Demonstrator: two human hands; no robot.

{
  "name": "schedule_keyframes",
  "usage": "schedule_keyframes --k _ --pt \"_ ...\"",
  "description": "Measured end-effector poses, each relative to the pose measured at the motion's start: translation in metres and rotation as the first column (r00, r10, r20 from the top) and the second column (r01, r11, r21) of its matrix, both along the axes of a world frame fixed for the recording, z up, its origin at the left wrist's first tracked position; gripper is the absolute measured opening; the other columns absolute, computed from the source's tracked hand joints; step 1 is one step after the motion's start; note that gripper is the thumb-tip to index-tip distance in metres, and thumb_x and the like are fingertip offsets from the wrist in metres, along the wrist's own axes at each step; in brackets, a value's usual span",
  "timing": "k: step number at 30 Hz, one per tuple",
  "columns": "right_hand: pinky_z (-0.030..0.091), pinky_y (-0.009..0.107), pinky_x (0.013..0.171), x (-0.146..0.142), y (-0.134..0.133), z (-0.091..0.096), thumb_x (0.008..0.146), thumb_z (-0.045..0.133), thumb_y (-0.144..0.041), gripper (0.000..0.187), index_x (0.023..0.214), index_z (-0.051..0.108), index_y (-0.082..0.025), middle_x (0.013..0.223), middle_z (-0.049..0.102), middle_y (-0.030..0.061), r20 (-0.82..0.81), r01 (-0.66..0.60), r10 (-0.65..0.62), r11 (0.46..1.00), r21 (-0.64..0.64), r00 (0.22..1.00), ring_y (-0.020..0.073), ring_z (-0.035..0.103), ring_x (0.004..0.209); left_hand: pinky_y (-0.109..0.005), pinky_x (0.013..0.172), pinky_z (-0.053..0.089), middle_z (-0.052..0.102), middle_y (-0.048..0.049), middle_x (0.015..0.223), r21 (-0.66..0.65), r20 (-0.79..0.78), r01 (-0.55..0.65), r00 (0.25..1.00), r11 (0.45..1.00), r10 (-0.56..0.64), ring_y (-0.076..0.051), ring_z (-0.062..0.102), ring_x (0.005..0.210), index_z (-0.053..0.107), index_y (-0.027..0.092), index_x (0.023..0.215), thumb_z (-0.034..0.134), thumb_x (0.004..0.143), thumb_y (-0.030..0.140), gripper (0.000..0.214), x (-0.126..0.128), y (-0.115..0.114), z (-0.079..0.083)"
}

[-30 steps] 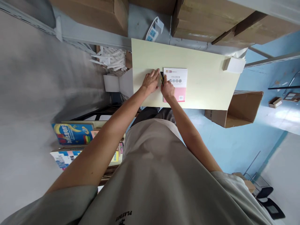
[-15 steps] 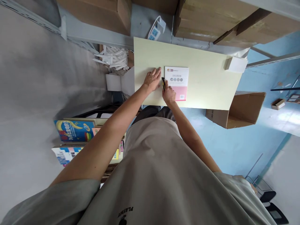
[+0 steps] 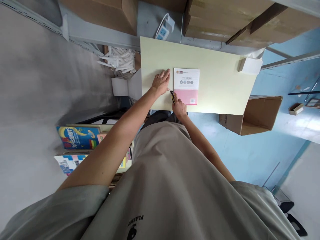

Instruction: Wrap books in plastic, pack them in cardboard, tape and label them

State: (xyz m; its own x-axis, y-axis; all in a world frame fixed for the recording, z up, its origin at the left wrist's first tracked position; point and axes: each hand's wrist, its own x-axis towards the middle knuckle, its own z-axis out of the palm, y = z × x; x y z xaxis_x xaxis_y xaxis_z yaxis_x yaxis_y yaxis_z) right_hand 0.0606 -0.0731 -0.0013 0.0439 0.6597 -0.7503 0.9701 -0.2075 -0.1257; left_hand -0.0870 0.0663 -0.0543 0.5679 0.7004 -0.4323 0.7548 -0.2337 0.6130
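A pale yellow board (image 3: 217, 80) lies in front of me, with a white and pink book (image 3: 186, 95) flat on it. My right hand (image 3: 179, 106) is closed around a black and yellow utility knife (image 3: 172, 96) beside the book's lower left edge. The blade tip is too small to make out. To the left of the book, my left hand (image 3: 161, 81) rests flat on the board with its fingers stretched out, apart from the book.
A white box (image 3: 250, 66) sits at the board's right end. Beyond the board are a power strip (image 3: 163, 32) and large cartons (image 3: 230, 20). An open carton (image 3: 261, 115) stands at the right; upright books (image 3: 80, 138) are at my left.
My right hand has drawn the knife toward me along the book's left side. My left hand stays on the board, its thumb now more spread.
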Motion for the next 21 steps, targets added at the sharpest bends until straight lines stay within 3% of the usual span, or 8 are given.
schedule_keyframes --k 5,12,17,21 --pt "0.066 0.051 0.117 0.004 -0.015 0.008 0.125 0.034 -0.023 0.08 0.2 0.006 -0.021 0.165 0.071 0.0285 0.022 -0.057 0.058 0.997 -0.047 0.998 0.0366 0.081 0.138 -0.078 0.152 0.021 0.024 -0.0253 0.203 -0.007 0.009 -0.028 1.0 1.0 0.028 -0.052 0.022 0.189 0.033 0.015 0.195 0.077 0.101 0.084 0.125 0.002 0.0 -0.001" --pt "0.065 0.051 0.119 0.009 -0.033 0.018 0.123 0.031 -0.016 0.077 0.198 0.019 -0.014 0.165 0.07 0.0337 0.019 -0.127 0.129 0.987 -0.095 0.991 0.0374 0.082 0.141 -0.078 0.152 0.022 0.026 -0.0285 0.202 0.01 -0.011 -0.016 1.0 1.0 0.016 -0.054 0.023 0.189 0.034 0.014 0.194 0.088 0.095 0.08 0.13 0.004 0.0 -0.005" --pt "0.062 0.047 0.123 0.012 -0.036 0.029 0.119 0.03 -0.009 0.077 0.196 0.025 -0.01 0.166 0.07 0.0344 -0.025 -0.219 0.218 0.963 -0.159 0.976 0.0349 0.078 0.147 -0.079 0.15 0.025 0.028 -0.0298 0.201 0.034 -0.009 -0.032 0.999 0.999 0.033 -0.054 0.026 0.187 0.037 0.013 0.193 0.083 0.098 0.082 0.126 0.007 -0.001 -0.003" --pt "0.061 0.048 0.123 0.028 -0.038 0.05 0.124 0.041 -0.021 0.073 0.196 0.027 -0.013 0.165 0.072 0.0319 -0.062 -0.2 0.192 0.966 -0.167 0.979 0.0375 0.078 0.147 -0.081 0.148 0.027 0.027 -0.0278 0.202 0.024 -0.053 -0.067 0.996 0.997 0.068 -0.055 0.032 0.185 0.038 0.016 0.193 0.077 0.101 0.084 0.121 0.014 -0.003 -0.002"
